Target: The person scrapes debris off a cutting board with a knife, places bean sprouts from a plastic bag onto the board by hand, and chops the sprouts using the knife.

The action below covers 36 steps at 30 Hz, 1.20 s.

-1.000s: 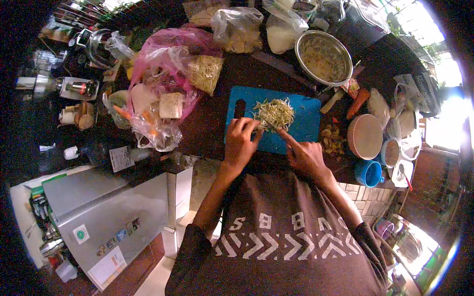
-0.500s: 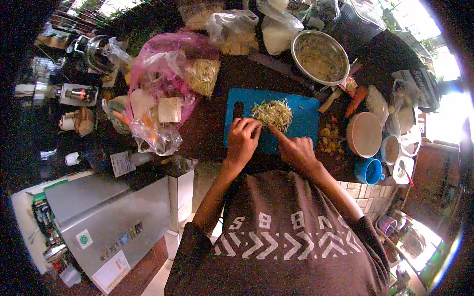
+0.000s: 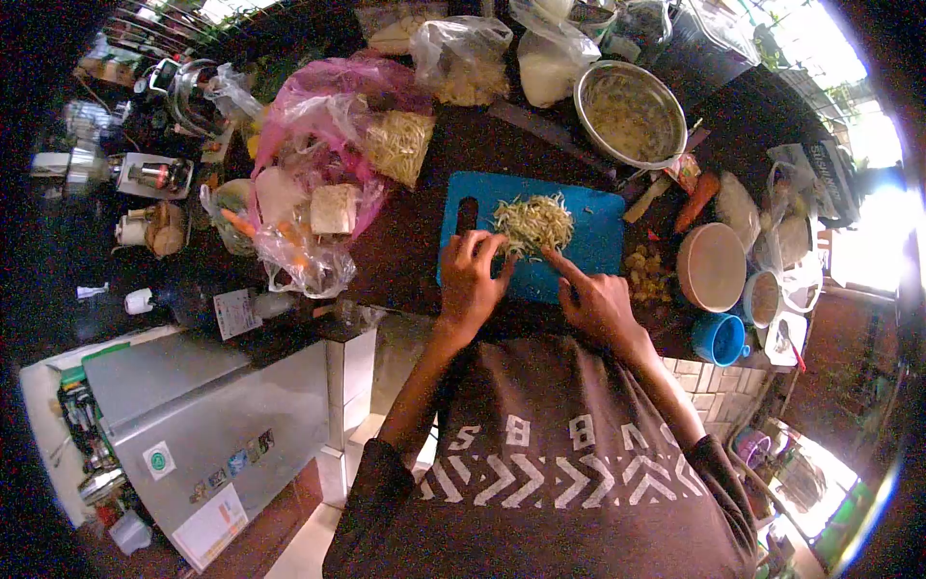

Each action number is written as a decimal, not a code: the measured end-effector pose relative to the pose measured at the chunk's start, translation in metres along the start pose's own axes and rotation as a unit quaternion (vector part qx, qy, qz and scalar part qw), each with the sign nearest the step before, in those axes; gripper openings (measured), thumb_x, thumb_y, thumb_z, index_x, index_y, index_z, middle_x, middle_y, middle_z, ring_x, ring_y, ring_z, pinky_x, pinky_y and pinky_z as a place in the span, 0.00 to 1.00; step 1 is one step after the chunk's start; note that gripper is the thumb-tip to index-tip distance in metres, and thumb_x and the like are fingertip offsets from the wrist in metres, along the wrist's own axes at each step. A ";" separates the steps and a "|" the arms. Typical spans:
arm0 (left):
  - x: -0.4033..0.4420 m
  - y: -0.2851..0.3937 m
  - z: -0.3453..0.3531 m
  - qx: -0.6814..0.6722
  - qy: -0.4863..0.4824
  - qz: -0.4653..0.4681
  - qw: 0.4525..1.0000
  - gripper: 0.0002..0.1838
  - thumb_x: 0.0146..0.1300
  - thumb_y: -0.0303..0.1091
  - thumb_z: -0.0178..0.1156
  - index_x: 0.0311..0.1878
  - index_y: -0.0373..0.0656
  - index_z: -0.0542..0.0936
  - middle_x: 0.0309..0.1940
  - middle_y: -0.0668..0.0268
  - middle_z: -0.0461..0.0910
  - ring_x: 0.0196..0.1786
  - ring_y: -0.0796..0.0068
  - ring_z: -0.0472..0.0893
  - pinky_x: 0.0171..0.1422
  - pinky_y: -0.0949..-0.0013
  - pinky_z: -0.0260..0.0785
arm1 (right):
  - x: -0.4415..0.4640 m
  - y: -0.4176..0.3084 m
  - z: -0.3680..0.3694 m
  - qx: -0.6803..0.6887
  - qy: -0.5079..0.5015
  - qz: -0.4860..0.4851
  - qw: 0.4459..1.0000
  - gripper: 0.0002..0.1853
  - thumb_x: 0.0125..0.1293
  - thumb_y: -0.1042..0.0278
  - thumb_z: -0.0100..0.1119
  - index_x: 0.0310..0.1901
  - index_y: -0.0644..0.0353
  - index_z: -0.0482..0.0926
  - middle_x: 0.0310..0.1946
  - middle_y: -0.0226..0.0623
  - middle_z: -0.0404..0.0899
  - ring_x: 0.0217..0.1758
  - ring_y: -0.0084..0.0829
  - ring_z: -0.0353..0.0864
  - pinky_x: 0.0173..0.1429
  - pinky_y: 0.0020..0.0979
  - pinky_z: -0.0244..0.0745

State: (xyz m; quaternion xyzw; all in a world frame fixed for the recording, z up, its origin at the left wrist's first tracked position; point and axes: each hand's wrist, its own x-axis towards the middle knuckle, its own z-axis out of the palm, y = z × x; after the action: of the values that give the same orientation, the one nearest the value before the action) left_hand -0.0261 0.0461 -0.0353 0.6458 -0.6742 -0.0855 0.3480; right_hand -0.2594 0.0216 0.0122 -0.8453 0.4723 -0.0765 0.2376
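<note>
A loose pile of bean sprouts point(image 3: 533, 222) lies on a blue cutting board point(image 3: 603, 246). At the pile's lower left, my left hand point(image 3: 471, 285) has its fingers bent and the thumb spread apart from them. My right hand point(image 3: 598, 301) is at the lower right, its index finger stretched toward the edge of the sprouts and the other fingers curled beneath. I see nothing held in either hand, though the curled right fingers are partly hidden. A few sprout bits are scattered on the board.
Left of the board are a pink plastic bag point(image 3: 318, 87), a bag of sprouts point(image 3: 400, 147) and a pale block point(image 3: 333, 209). A metal bowl point(image 3: 632, 114) stands behind. On the right are a carrot point(image 3: 696, 201), a pinkish bowl point(image 3: 712, 267) and a blue mug point(image 3: 719, 338).
My hands have moved apart: the right has shifted rightward, and the left thumb and right index finger no longer nearly meet. The sprout pile looks slightly more spread at its lower edge.
</note>
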 end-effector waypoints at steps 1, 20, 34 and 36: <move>-0.001 -0.003 0.002 0.000 -0.003 0.004 1.000 0.14 0.64 0.40 0.73 0.49 0.46 0.85 0.48 0.63 0.82 0.53 0.55 0.82 0.61 0.52 0.73 | 0.000 0.000 0.001 -0.009 -0.005 0.002 1.000 0.33 0.73 0.63 0.60 0.79 0.32 0.70 0.19 0.51 0.81 0.22 0.55 0.83 0.32 0.57 0.80; 0.005 -0.012 0.006 -0.101 -0.042 -0.002 0.994 0.33 0.58 0.45 0.79 0.64 0.45 0.79 0.60 0.56 0.78 0.66 0.48 0.75 0.72 0.48 0.68 | -0.002 0.001 0.001 0.023 0.032 0.020 0.999 0.30 0.72 0.67 0.61 0.76 0.38 0.75 0.20 0.50 0.81 0.22 0.53 0.84 0.30 0.54 0.79; 0.005 -0.009 0.011 -0.001 -0.036 0.013 0.999 0.48 0.60 0.69 0.70 0.72 0.41 0.74 0.70 0.53 0.75 0.69 0.48 0.72 0.75 0.45 0.63 | 0.001 0.001 -0.003 0.037 0.032 0.032 0.998 0.30 0.73 0.66 0.61 0.75 0.37 0.75 0.21 0.51 0.82 0.23 0.53 0.85 0.31 0.54 0.80; 0.007 0.000 0.009 0.022 -0.024 0.013 0.999 0.50 0.59 0.71 0.69 0.73 0.42 0.72 0.71 0.53 0.74 0.70 0.46 0.71 0.76 0.44 0.62 | 0.001 0.002 -0.001 0.042 0.031 0.035 0.998 0.30 0.72 0.66 0.62 0.75 0.37 0.75 0.21 0.51 0.82 0.23 0.53 0.84 0.31 0.54 0.80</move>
State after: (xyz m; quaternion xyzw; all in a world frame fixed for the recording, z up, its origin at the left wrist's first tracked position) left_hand -0.0306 0.0363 -0.0398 0.6419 -0.6925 -0.0812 0.3190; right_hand -0.2606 0.0200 0.0124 -0.8150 0.5048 -0.1137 0.2607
